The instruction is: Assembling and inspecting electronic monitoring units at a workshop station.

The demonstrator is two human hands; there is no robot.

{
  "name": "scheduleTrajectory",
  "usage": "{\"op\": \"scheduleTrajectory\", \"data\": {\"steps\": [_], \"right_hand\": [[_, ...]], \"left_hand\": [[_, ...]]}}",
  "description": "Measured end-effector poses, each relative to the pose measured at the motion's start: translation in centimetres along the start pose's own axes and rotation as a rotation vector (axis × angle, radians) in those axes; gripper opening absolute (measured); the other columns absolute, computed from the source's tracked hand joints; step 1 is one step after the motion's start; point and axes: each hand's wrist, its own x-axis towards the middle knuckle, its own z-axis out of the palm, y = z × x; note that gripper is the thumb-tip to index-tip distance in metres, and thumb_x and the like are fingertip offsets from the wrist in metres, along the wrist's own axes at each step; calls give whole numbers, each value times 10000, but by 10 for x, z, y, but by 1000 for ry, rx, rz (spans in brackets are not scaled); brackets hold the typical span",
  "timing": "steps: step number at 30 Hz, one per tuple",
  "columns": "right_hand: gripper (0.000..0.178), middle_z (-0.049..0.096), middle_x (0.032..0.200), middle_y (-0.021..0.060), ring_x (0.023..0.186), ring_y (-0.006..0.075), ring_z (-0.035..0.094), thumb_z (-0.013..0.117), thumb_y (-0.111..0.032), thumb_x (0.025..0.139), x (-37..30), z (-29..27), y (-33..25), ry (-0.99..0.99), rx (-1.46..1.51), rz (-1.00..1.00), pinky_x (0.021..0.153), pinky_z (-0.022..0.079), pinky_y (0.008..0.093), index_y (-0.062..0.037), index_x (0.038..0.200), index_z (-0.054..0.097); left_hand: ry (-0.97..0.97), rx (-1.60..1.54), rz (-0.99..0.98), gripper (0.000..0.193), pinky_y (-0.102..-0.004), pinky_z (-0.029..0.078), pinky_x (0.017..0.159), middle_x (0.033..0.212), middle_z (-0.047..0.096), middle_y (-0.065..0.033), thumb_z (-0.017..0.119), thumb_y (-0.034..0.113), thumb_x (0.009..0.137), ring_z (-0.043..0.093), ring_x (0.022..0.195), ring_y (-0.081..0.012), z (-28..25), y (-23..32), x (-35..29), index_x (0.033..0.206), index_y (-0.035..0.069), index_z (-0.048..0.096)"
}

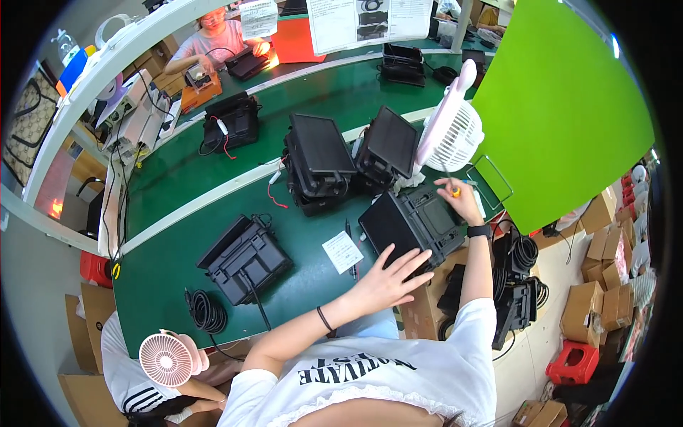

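An open black plastic case [435, 217] with a dark flat panel on its left half lies in front of me at the right of the green table. My left hand [390, 282] is spread over the near edge of this case, fingers apart and gripping nothing. At the case's far right corner, my right hand [464, 202] is closed on a small screwdriver [456, 191] with a yellow-orange handle; its thin shaft points away from me. A white paper slip [342, 252] lies left of the case, with a dark pen-like tool partly beside it.
Two black cases [321, 153] [388, 146] stand behind, beside a white fan [453, 135]. Another case [245, 260] and a coiled cable [207, 312] are at left. Cartons [582, 309] and a red stool [573, 363] stand right. A co-worker with a pink fan [168, 360] sits lower left; another works across.
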Motion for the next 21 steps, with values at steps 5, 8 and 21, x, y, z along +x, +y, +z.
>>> {"op": "scheduleTrajectory", "data": {"steps": [5,8,21], "right_hand": [[145,689,1180,164,821,247,626,594,83,758,28,18,19,-267,-113,-79,784,499,338,26,887,630],[134,694,1011,214,850,371,665,602,57,750,35,36,33,-235,26,-53,777,506,349,36,881,621],[24,585,709,219,689,416,600,605,-11,759,26,29,21,-120,-282,39,598,466,415,-23,743,593]], "left_hand": [[35,-29,-31,593,-553,357,1096,1563,309,-83,698,298,870,399,1390,-264,2,-1,-2,1416,240,472],[39,-57,-41,579,-547,372,1093,1549,331,-76,697,267,876,424,1368,-274,3,-1,0,1413,260,480],[80,0,-46,576,-497,401,1076,1541,339,-76,711,261,855,421,1365,-272,7,3,0,1387,257,491]]}}
